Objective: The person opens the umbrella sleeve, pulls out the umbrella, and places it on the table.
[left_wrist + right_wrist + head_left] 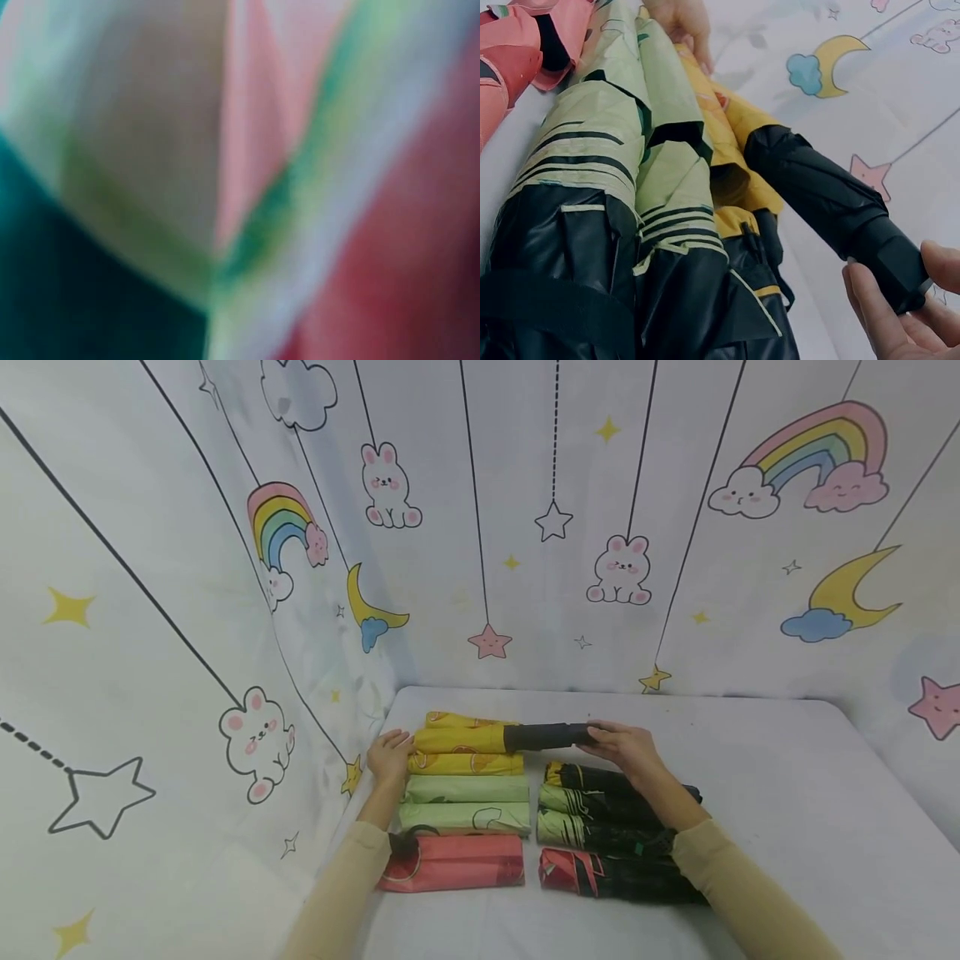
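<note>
My right hand (626, 750) pinches the black handle end of a folded umbrella (821, 191) between thumb and fingers. The umbrella's far part runs into a yellow sleeve (459, 740) printed with orange slices. At that sleeve's left end, my left hand (390, 757) has its fingers curled over the fabric. Other yellow sleeves (468, 764) lie just behind and in front of it. Close up in the left wrist view, only blurred red-and-green fabric (390, 247) shows.
Nearer on the white table (787, 793) lie green sleeves (465, 789) and a red one (472, 860). To their right is a row of folded black umbrellas with yellow, green (562, 828) and red (570, 870) ends. A patterned white curtain (450, 568) hangs behind and at left.
</note>
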Demonstrator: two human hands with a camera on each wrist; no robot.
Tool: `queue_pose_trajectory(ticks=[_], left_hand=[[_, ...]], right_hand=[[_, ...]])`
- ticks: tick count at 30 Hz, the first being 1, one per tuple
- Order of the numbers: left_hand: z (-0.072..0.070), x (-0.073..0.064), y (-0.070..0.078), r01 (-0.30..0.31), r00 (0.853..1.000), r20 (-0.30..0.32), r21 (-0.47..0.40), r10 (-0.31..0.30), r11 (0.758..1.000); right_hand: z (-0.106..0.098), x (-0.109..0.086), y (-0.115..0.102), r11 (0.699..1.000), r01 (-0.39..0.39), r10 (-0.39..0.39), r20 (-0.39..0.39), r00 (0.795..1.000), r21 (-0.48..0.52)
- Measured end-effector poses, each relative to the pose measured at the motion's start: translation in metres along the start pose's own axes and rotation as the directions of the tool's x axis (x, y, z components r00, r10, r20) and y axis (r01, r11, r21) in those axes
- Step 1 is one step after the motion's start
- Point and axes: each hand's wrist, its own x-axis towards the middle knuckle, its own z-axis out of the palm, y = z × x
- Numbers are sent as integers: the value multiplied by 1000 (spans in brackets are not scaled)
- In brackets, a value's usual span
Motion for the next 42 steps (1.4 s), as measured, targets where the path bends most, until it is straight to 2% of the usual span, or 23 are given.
queue_pose_trajectory(ticks=[18,31,42], left_hand=[[-2,6,-5,-5,1000,-2,-15,5,1000],[0,3,-7,-19,1000,18,2,19,1000],[0,0,-6,-19,1000,11,27,19,999]], right_hand=[[-16,-6,-4,1000,23,-23,-4,1000,-6],[-27,-10,-6,1000,7,-7,-9,1000,24],[-32,-13,-8,998,9,-8,-19,1000,59]])
